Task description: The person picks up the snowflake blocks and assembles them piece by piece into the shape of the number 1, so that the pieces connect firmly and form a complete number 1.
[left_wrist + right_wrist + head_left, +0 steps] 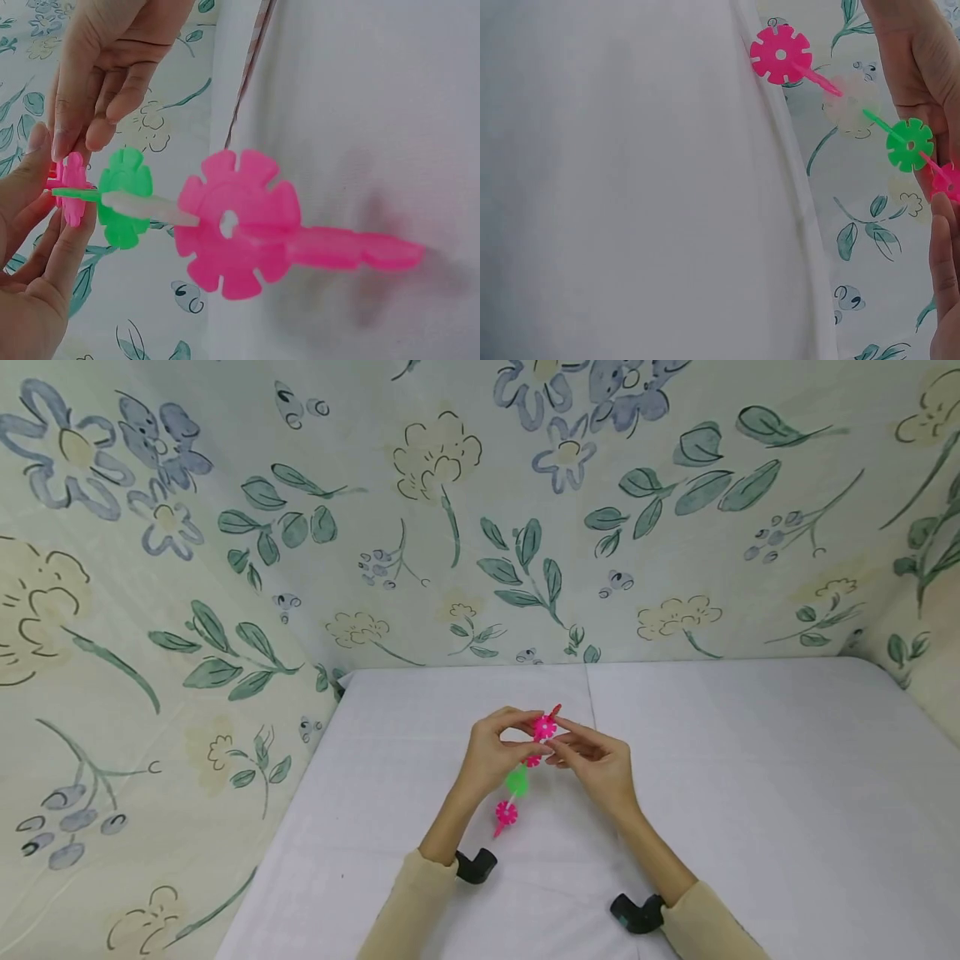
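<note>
Both hands hold a chain of notched plastic snowflake discs (517,782), slotted crosswise into one another. My left hand (486,760) pinches it at the far end, around a pink disc (545,727). From the other side, my right hand (606,770) grips the same end with thumb and fingers, beside a red disc (556,711) seen edge-on. A green disc (125,198) and a whitish translucent disc (150,208) follow along the chain. Its near end has a flat-on pink disc (238,225) and an edge-on pink disc (352,248). Fingers partly hide the gripped discs.
A white cloth covers the table (750,793) under the hands. Floral fabric (450,510) hangs behind it and along the left and right sides. Black wrist-worn pieces (477,866) show at both cream sleeves (412,902).
</note>
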The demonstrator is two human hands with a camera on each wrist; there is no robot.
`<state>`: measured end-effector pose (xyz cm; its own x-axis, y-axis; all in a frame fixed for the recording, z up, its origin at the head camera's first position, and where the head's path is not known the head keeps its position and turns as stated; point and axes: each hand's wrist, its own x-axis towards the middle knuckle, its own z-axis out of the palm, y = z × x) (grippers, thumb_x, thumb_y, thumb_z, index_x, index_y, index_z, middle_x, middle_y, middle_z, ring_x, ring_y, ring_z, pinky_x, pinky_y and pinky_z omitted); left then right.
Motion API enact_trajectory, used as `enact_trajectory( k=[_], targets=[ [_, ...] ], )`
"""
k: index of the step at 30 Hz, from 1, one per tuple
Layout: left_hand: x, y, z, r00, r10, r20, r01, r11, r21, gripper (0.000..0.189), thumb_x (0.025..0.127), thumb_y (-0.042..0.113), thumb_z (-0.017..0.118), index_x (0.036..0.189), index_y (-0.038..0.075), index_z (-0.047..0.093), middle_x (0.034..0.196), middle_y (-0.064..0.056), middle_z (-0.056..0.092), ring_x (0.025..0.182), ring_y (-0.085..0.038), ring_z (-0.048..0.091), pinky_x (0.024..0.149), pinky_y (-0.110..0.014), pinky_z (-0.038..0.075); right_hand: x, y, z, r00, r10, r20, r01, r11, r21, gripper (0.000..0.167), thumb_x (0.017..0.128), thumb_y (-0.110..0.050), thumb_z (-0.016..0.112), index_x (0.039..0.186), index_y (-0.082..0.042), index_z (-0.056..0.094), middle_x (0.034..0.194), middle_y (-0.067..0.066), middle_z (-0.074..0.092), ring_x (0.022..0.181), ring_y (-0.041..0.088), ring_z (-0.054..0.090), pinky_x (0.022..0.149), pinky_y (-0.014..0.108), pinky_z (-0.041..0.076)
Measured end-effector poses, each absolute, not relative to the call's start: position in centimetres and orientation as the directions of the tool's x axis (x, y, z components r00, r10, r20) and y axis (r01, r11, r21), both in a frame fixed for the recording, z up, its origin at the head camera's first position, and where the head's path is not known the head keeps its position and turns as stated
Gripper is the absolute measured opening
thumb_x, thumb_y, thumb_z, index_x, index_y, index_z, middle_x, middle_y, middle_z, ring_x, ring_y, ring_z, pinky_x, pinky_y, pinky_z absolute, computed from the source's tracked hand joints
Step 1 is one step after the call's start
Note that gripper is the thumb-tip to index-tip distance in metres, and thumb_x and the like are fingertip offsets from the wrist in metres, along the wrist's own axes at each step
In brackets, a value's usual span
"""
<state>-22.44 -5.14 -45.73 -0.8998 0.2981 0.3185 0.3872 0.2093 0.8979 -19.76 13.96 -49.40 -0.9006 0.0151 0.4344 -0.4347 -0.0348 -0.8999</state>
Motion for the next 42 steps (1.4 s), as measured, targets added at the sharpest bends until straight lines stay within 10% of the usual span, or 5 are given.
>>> enact_trajectory(
  k=[11, 18, 30, 42],
  targets=[
    [-22.6, -5.7, -46.1, -0.870, 0.423, 0.252, 0.343, 0.153, 0.927, 0.052, 0.086, 0.002, 0.082, 0.136, 0.009, 0.069, 0.121, -0.010, 0.069, 0.110, -0.036, 0.069, 0.080, -0.028, 0.064, -20.0, 14.3, -49.7, -0.915, 0.066, 0.397, -0.399, -0.020, -0.917, 0.033, 0.090, 0.003, 0.076, 0.123, 0.007, 0.072, 0.090, 0.006, 0.079, 0.065, 0.011, 0.075, 0.064, 0.027, 0.063],
    [-22.5, -5.6, -46.2, -0.874, 0.418, 0.249, 0.361, 0.213, 0.908, 0.050, 0.087, 0.010, 0.084, 0.135, 0.015, 0.070, 0.121, -0.004, 0.071, 0.102, -0.022, 0.072, 0.073, -0.026, 0.063, -19.9, 14.6, -49.8, -0.923, 0.056, 0.381, -0.382, -0.008, -0.924, 0.033, 0.092, 0.001, 0.075, 0.124, 0.007, 0.071, 0.092, 0.009, 0.079, 0.068, 0.011, 0.076, 0.066, 0.028, 0.063],
    [-22.7, -5.4, -46.7, -0.917, 0.273, 0.291, 0.347, 0.188, 0.919, 0.047, 0.086, 0.002, 0.082, 0.130, 0.010, 0.072, 0.113, -0.012, 0.071, 0.101, -0.026, 0.072, 0.065, -0.020, 0.059, -20.0, 14.2, -50.0, -0.939, -0.152, 0.308, -0.296, -0.099, -0.950, 0.060, 0.092, 0.006, 0.072, 0.148, 0.001, 0.052, 0.096, 0.012, 0.071, 0.076, 0.014, 0.078, 0.069, 0.040, 0.065],
    [-23.3, -6.2, -47.2, -0.891, 0.412, 0.193, 0.275, 0.148, 0.950, 0.059, 0.088, -0.009, 0.075, 0.143, 0.008, 0.062, 0.127, -0.016, 0.067, 0.109, -0.034, 0.071, 0.083, -0.030, 0.063, -20.1, 14.4, -50.1, -0.962, -0.166, 0.215, -0.206, -0.069, -0.976, 0.059, 0.094, 0.001, 0.072, 0.150, -0.002, 0.052, 0.095, 0.011, 0.069, 0.080, 0.011, 0.077, 0.075, 0.036, 0.065]
  ],
)
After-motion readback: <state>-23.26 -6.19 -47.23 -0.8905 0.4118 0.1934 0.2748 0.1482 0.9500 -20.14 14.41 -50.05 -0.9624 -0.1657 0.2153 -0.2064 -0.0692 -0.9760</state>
